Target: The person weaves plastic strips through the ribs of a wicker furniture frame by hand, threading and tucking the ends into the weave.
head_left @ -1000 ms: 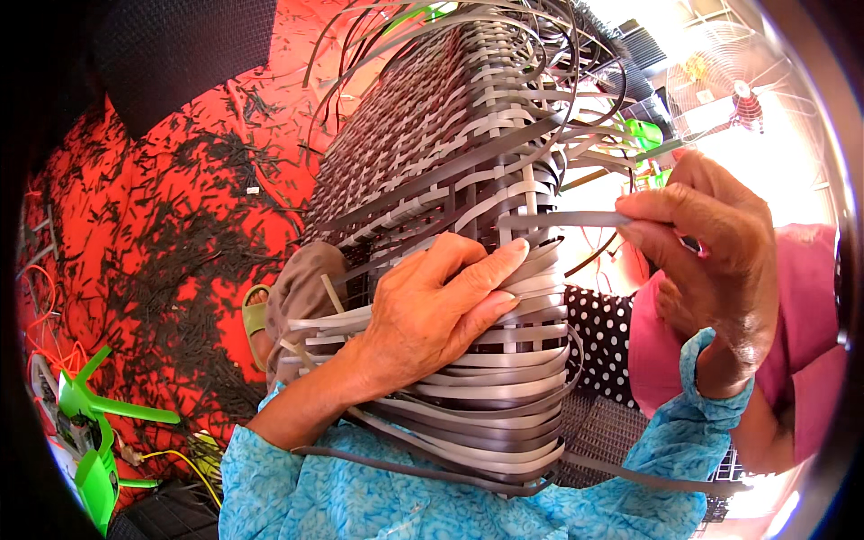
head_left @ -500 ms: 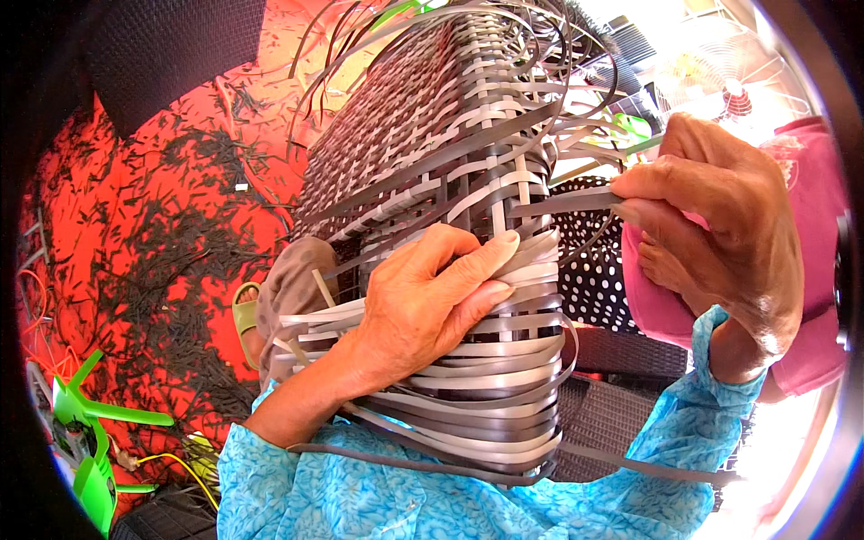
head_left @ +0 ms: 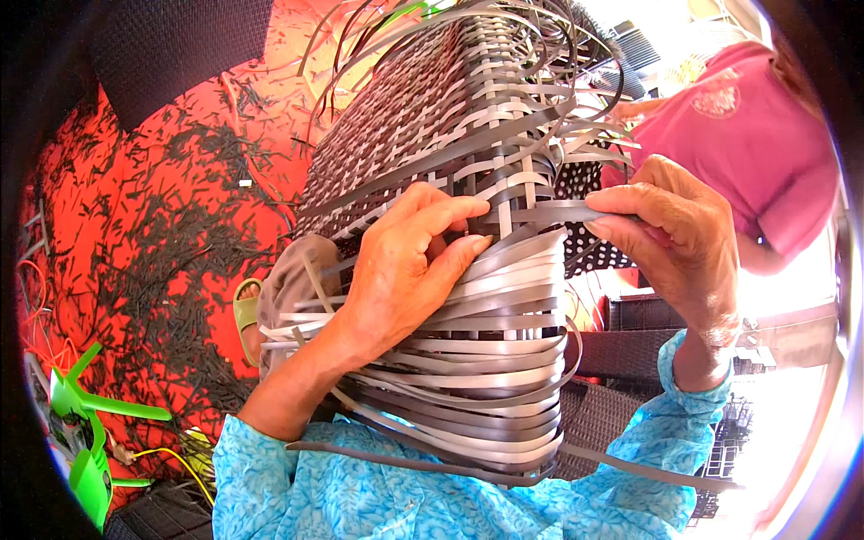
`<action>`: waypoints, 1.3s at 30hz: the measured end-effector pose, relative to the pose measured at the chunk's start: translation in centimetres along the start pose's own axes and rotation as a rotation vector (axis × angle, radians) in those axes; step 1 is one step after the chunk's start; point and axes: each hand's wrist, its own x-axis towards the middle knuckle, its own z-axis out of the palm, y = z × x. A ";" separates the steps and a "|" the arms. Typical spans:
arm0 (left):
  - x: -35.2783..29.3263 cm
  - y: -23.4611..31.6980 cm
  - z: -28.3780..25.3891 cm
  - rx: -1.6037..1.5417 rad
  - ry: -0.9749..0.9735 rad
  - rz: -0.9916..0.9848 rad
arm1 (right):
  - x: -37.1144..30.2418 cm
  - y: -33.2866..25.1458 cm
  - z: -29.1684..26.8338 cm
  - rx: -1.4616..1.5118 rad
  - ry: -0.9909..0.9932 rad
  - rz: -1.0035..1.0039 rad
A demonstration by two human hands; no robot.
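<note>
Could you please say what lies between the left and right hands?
The head view shows a flat grey plastic-looking strip, pinched by the right hand, and a pale upright strip.

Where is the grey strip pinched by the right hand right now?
In the head view, the grey strip is right of centre, stretching from the corner of the woven piece to the right hand.

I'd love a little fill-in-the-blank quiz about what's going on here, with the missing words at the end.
1. The right hand holds a grey strip between index finger and ____.
2. The left hand is at the woven piece, and its sleeve is patterned light ____.
3. Dark scraps lie scattered over a floor coloured ____.
4. The co-worker's shirt is ____.

Missing words: thumb; blue; red; pink.
</note>
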 end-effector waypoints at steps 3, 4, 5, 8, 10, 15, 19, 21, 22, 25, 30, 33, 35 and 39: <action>0.4 0.0 0.0 0.104 0.021 0.103 | -0.4 0.3 0.8 0.100 0.048 0.034; 0.5 0.0 0.1 0.148 0.027 0.130 | -0.4 0.4 1.1 0.078 0.068 0.014; 0.6 0.0 0.2 0.178 0.041 0.163 | -0.5 0.4 1.3 0.102 0.078 0.026; 1.1 -0.3 0.5 0.324 0.084 0.284 | -0.8 0.2 1.8 0.141 0.089 0.064; 1.4 -0.5 0.6 0.455 0.119 0.421 | -0.9 0.3 1.9 0.120 0.095 0.077; 1.4 -0.6 0.5 0.290 0.094 0.340 | -1.5 1.4 1.5 0.098 0.122 0.066; 1.2 -0.6 0.5 0.210 0.096 0.359 | -1.7 2.5 1.2 0.162 0.072 0.095; 1.0 -0.6 0.7 0.181 0.110 0.320 | -1.5 3.0 1.1 0.175 0.050 0.060; 0.9 -0.6 0.8 0.168 0.113 0.284 | -1.3 3.3 1.1 0.123 0.055 0.031; 0.8 -0.6 0.9 0.158 0.096 0.250 | -0.9 3.7 1.2 0.047 0.058 -0.080; 1.2 -0.4 1.1 0.233 0.101 0.300 | -0.6 3.5 1.5 0.120 0.056 -0.060; 2.0 -0.5 1.2 0.351 0.148 0.489 | -0.7 3.3 1.3 0.023 0.005 -0.046; 1.9 -0.6 0.9 0.451 0.183 0.587 | -0.9 3.1 1.2 -0.054 0.007 -0.061; 0.5 -1.3 0.3 0.596 0.227 0.636 | -1.3 1.9 1.6 -0.156 0.080 -0.061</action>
